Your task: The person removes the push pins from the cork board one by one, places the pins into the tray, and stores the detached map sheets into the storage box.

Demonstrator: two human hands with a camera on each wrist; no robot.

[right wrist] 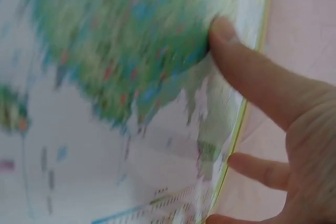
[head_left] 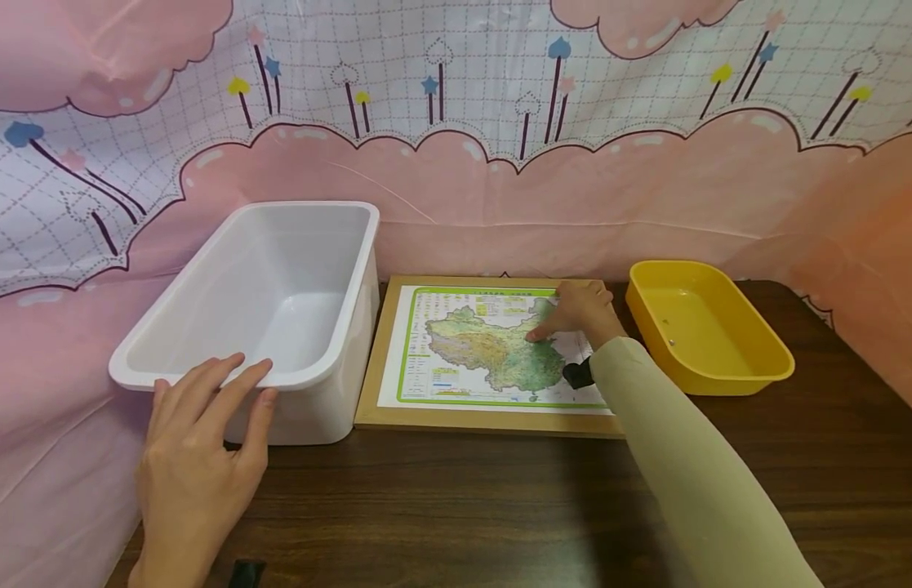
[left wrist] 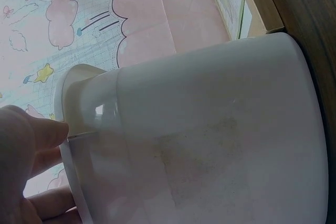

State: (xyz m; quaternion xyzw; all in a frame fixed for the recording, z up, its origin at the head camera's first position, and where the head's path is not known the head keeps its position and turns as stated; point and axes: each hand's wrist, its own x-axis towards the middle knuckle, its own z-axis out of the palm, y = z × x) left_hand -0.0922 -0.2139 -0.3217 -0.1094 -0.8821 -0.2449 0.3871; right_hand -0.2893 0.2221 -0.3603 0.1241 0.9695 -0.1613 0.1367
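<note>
My left hand (head_left: 202, 449) is at the near rim of a deep white plastic tub (head_left: 363, 359), its fingers reaching over the edge. In the left wrist view the thumb (left wrist: 50, 132) lies right at that rim, outside the tub. My right hand (head_left: 584, 310) is spread over the upper right of a wood-framed map board (head_left: 492, 420). Its thumb (right wrist: 226, 32) touches the green printed map in the right wrist view, while the other fingertips sit along the board's green border. Beneath this hand, part of the map looks paler than the rest.
A yellow plastic tray (head_left: 709, 327) stands right of the board, near the right forearm. All of it rests on a dark wooden table (head_left: 456, 506). Behind hangs a pink and white patterned cloth (head_left: 456, 188). The tub stands against the board's left side.
</note>
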